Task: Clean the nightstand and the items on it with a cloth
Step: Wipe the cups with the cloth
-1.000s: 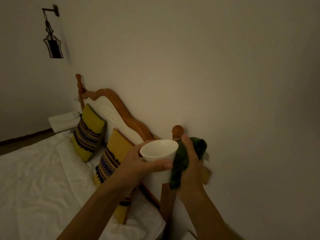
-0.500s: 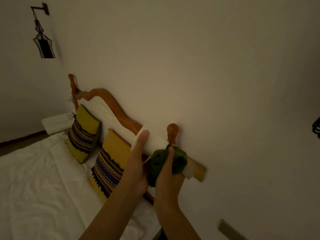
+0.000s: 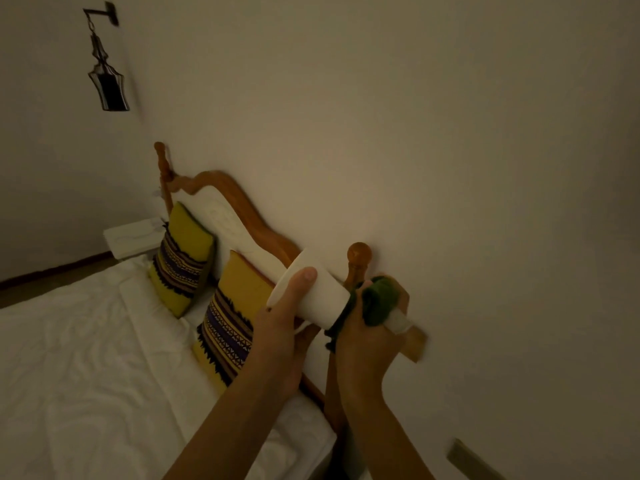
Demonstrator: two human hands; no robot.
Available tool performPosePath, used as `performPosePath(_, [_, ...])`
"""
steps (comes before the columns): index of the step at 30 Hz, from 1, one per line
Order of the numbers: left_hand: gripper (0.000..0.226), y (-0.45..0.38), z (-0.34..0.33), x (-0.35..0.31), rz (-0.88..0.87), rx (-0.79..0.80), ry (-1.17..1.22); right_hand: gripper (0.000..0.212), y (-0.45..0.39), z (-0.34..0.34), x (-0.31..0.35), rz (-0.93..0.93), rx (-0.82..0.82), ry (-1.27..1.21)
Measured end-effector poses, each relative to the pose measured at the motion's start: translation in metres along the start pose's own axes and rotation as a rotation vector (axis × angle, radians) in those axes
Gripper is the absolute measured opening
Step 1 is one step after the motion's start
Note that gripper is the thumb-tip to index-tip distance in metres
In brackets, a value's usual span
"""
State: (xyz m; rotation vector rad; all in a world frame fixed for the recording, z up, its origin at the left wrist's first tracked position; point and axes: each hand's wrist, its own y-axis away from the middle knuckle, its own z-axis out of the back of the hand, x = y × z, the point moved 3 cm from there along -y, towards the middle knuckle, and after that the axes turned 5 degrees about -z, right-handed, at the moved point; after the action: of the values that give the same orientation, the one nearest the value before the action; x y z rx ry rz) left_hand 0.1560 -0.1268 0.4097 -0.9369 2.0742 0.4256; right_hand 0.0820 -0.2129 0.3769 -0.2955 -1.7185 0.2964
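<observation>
White cup (image 3: 320,297) held on its side in mid-air over bed edge, rim toward left, base toward right. Left hand (image 3: 282,336) wrapped round cup near rim, thumb lying along upper wall. Right hand (image 3: 367,337) clutching bunched green cloth (image 3: 377,301), pressed against cup base. Behind: wooden headboard (image 3: 242,209) with knob post (image 3: 358,258), against plain wall. Two yellow patterned cushions (image 3: 181,259) propped on white bedding (image 3: 86,358). Dark wall lantern (image 3: 107,83) at upper left. Lighting dim.
</observation>
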Motion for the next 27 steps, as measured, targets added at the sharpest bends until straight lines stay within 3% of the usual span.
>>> performPosePath(4, [0.076, -0.003, 0.001, 0.004, 0.005, -0.051, 0.036, 0.051, -0.001, 0.002, 0.008, 0.103, -0.017, -0.039])
performPosePath(8, [0.068, -0.011, -0.002, 0.000, -0.032, -0.074, 0.047, 0.058, 0.005, -0.003, 0.004, 0.024, 0.161, 0.031])
performPosePath(10, [0.065, -0.015, -0.002, -0.002, -0.055, -0.086, 0.016, 0.054, 0.008, -0.006, 0.002, -0.019, 0.180, 0.079])
performPosePath(14, [0.069, -0.014, -0.003, 0.000, -0.044, -0.021, -0.006, 0.023, 0.001, -0.006, 0.010, -0.037, 0.085, 0.006])
performPosePath(19, [0.075, -0.009, -0.005, -0.001, -0.099, 0.031, -0.139, 0.054, -0.001, -0.012, -0.007, -0.125, 0.008, -0.150])
performPosePath(22, [0.073, -0.006, 0.011, 0.004, -0.087, 0.047, -0.186, 0.060, 0.007, -0.021, -0.035, -0.291, 0.034, -0.186])
performPosePath(25, [0.074, -0.002, 0.042, 0.014, -0.069, 0.051, -0.241, 0.080, 0.018, -0.032, -0.058, -0.379, 0.108, -0.057])
performPosePath(27, [0.076, -0.003, 0.072, 0.016, -0.092, -0.012, -0.270, 0.081, 0.033, -0.039, -0.070, -0.406, 0.153, 0.069])
